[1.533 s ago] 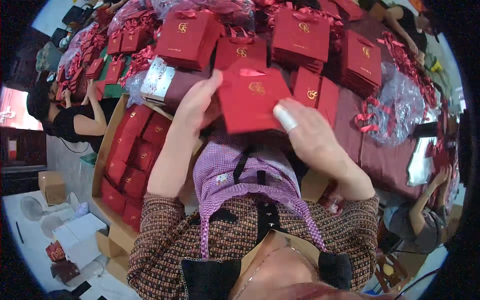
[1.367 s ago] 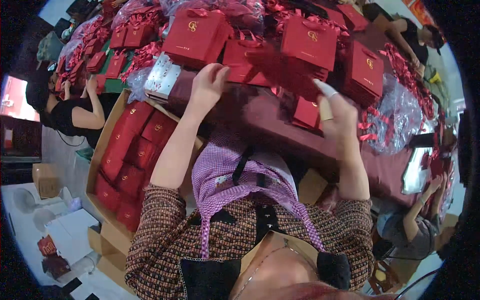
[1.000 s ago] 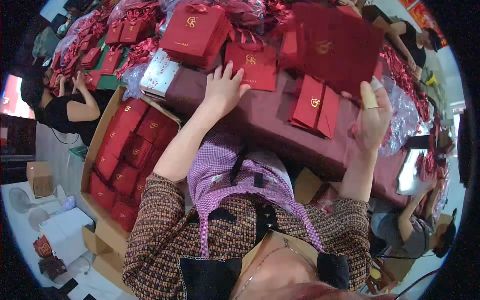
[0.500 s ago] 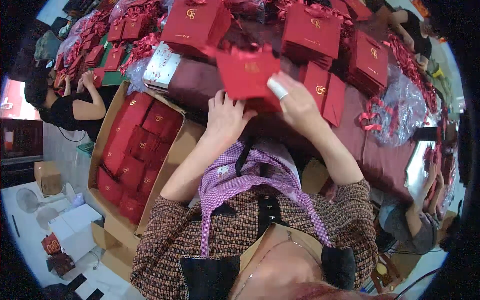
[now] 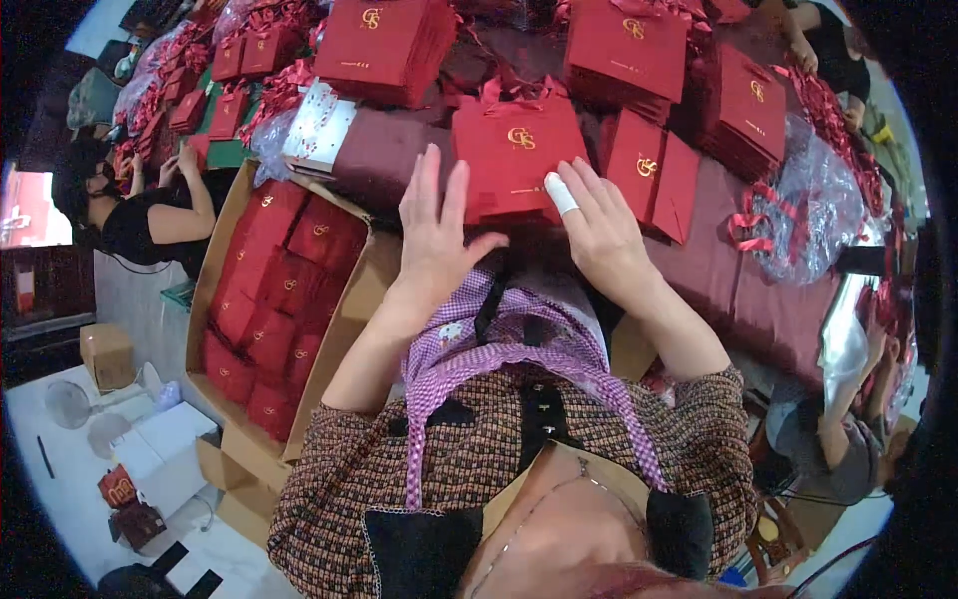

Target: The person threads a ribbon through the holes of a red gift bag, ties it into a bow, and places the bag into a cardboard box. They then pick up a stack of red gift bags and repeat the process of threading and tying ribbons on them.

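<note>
A red paper gift bag point(image 5: 514, 145) with a gold emblem and ribbon handles lies flat in front of me, apparently on other red bags. My left hand point(image 5: 434, 225) is at its left edge, fingers stretched out and thumb spread, holding nothing. On the bag's lower right corner rests my right hand point(image 5: 599, 220), its fingers extended and flat, with a white wrap around one finger. Just right of that hand stand more red bags point(image 5: 651, 178), leaning against each other.
Stacks of red bags point(image 5: 384, 50) line the far side of the maroon-covered table point(image 5: 699, 270). To my left stands a cardboard box point(image 5: 364, 275) packed with red bags. Clear plastic wrap point(image 5: 803, 220) lies at the right. Another person point(image 5: 150, 215) works at the far left, others at right.
The red bag, raised and blurred before, now lies flat and nearer the middle. My left hand has opened, its fingers stretching upward, and my right hand has flattened onto the bag.
</note>
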The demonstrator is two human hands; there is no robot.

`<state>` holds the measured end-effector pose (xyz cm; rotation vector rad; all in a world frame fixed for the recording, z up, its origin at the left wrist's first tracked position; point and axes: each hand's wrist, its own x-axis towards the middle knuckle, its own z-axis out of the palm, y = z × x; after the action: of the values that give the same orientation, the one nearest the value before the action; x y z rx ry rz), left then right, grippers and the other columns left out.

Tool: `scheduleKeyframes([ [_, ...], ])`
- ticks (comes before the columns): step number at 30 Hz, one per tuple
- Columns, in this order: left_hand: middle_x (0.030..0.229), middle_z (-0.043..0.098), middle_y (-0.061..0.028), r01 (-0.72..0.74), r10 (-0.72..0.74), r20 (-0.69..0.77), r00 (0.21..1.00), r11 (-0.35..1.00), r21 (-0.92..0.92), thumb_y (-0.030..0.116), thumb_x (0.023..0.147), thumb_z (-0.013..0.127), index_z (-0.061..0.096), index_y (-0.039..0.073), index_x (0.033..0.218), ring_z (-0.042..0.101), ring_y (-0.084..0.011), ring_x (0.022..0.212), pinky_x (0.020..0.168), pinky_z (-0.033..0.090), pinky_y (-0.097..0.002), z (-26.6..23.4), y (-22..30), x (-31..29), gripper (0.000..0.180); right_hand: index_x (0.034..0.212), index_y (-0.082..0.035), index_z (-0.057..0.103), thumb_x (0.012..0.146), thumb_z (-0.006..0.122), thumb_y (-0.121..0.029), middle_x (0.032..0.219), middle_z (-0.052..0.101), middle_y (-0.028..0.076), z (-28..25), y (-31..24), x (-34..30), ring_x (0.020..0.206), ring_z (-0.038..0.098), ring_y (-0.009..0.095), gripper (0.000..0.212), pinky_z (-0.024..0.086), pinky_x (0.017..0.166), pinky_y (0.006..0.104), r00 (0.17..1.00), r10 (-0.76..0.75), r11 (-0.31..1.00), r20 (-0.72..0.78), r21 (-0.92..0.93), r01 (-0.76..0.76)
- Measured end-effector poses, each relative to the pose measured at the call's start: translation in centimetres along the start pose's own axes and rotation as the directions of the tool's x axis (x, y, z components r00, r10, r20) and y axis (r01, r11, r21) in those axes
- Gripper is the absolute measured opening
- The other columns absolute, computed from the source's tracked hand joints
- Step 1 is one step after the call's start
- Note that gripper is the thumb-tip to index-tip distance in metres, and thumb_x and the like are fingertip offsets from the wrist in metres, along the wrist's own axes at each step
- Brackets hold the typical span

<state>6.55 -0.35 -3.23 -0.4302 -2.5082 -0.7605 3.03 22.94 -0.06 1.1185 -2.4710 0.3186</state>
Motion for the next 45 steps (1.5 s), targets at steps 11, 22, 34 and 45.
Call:
scheduleKeyframes([
  [11, 0.150, 0.025, -0.0226, -0.299, 0.232, 0.427, 0.874, 0.949, 0.096, 0.052, 0.063, 0.076, 0.040, 0.013, 0.141, 0.022, -0.0459, 0.138, 0.110, 0.022, -0.0572, 0.6, -1.4, 4.1, 0.095, 0.120, 0.012, 0.050, 0.078, 0.052, -0.009, 0.125, 0.051, 0.028, 1.3, -1.4, -0.6, 0.119, 0.049, 0.041, 0.047, 0.043, 0.095, 0.0462, 0.991, -0.030, 0.999, 0.131, 0.021, 0.027],
  [22, 0.148, 0.028, -0.0252, -0.349, 0.209, 0.513, 0.832, 0.917, 0.193, 0.048, 0.067, 0.076, 0.040, 0.008, 0.140, 0.030, -0.0481, 0.132, 0.103, 0.031, -0.0570, 2.5, -2.0, 5.6, 0.090, 0.123, 0.007, 0.050, 0.080, 0.050, -0.005, 0.133, 0.047, 0.025, 3.0, -0.7, -0.6, 0.126, 0.044, 0.039, 0.044, 0.038, 0.102, 0.0466, 0.980, 0.144, 0.979, 0.135, 0.128, -0.161],
  [34, 0.141, 0.038, -0.0236, -0.305, 0.203, 0.363, 0.909, 0.919, 0.251, 0.054, 0.076, 0.066, 0.050, 0.003, 0.128, 0.033, -0.0452, 0.130, 0.103, 0.029, -0.0575, 1.9, -0.2, 7.8, 0.075, 0.107, -0.006, 0.065, 0.081, 0.061, 0.000, 0.101, 0.066, 0.014, -5.7, 4.9, -9.5, 0.093, 0.062, 0.032, 0.027, 0.048, 0.084, 0.0404, 0.752, 0.495, 0.862, -0.435, 0.137, -0.488],
  [45, 0.095, 0.062, -0.0234, -0.052, 0.058, 0.323, 0.945, 0.998, -0.028, 0.038, 0.086, 0.065, 0.058, -0.004, 0.101, 0.059, -0.0401, 0.091, 0.079, 0.047, -0.0475, 9.2, 8.8, 13.5, 0.045, 0.111, -0.004, 0.063, 0.083, 0.059, -0.005, 0.111, 0.063, 0.016, -8.4, 13.4, -18.9, 0.109, 0.056, 0.034, 0.029, 0.040, 0.097, 0.0416, 0.742, 0.655, 0.749, -0.147, -0.002, -0.662],
])
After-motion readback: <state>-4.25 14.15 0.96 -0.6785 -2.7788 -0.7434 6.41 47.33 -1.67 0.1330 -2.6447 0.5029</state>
